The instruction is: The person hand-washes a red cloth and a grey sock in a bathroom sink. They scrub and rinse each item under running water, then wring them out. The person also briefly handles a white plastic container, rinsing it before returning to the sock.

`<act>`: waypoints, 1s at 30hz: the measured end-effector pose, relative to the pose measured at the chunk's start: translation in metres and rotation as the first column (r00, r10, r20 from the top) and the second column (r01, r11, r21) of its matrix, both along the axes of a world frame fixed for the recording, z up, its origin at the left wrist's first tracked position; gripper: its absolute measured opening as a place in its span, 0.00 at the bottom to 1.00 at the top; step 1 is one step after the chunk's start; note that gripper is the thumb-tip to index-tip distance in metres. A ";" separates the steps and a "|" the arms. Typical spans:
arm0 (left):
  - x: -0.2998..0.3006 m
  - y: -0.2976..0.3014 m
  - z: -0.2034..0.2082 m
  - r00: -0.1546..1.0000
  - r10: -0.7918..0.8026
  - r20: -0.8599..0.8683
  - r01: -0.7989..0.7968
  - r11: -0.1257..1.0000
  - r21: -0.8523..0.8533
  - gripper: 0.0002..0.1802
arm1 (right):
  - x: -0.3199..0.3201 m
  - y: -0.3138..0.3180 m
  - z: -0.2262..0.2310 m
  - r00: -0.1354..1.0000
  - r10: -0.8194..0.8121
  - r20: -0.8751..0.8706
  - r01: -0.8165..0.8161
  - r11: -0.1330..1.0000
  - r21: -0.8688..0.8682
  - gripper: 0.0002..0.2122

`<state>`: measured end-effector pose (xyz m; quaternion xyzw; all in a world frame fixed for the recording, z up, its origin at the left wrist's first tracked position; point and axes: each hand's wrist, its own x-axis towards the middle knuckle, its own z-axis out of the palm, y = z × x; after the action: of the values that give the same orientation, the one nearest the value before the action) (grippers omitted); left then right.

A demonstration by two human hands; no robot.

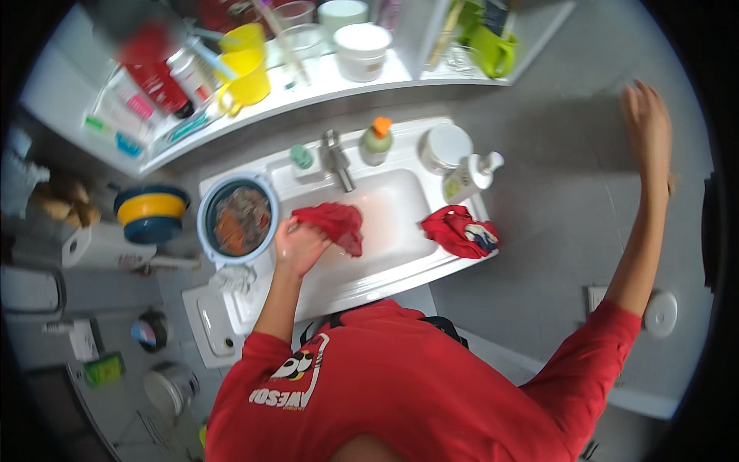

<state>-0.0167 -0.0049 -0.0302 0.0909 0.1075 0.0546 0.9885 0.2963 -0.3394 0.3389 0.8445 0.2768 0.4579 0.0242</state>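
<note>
Two red cloths (337,225); left hand (302,245) holds one.

Left hand (300,248) partly out of sight behind the red cloth (339,224), upper-left dark shape (135,29) a blur

A yellow cup (249,82) and white tub (362,54) stand on a shelf (327,84).

The left hand (300,248) is holding one red cloth (337,223) over the white sink (396,223). The right hand (648,119) is near the grey wall (550,169).
</note>
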 end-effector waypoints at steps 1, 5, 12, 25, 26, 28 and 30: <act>0.000 0.000 0.014 1.000 -0.004 0.007 0.004 1.000 0.005 0.35 | -0.015 0.008 -0.004 0.981 0.073 0.180 -0.077 0.997 0.012 0.17; 0.000 -0.002 0.021 0.945 0.184 -0.270 0.031 0.773 0.634 0.23 | -0.120 0.100 -0.092 0.592 0.715 -0.371 -0.555 0.696 0.456 0.11; 0.016 0.006 0.011 0.908 -0.004 -0.420 0.407 0.259 0.876 0.15 | -0.160 0.232 -0.294 -0.207 0.670 -0.713 -0.754 0.355 0.553 0.18; -0.015 0.015 0.007 0.882 0.115 -0.456 0.464 -0.051 0.884 0.11 | -0.163 0.249 -0.338 -0.480 0.287 -0.829 -0.649 0.520 0.555 0.08; -0.020 0.017 0.004 0.882 0.209 -0.422 0.438 -0.038 0.898 0.12 | -0.157 0.246 -0.347 -0.563 0.273 -0.780 -0.566 0.561 0.604 0.07; -0.030 0.028 -0.007 0.864 0.332 -0.378 0.427 -0.088 0.900 0.12 | -0.150 0.242 -0.355 -0.704 0.316 -0.636 -0.310 0.668 0.676 0.05; -0.041 0.043 -0.019 0.847 0.392 -0.360 0.462 -0.207 0.862 0.12 | -0.147 0.237 -0.355 -0.772 0.452 -0.447 0.050 0.744 0.666 0.04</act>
<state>-0.0576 0.0382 -0.0496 0.8372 0.2877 0.0587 0.4614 0.1494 -0.1021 -0.0160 0.5753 0.3182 -0.5573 -0.5072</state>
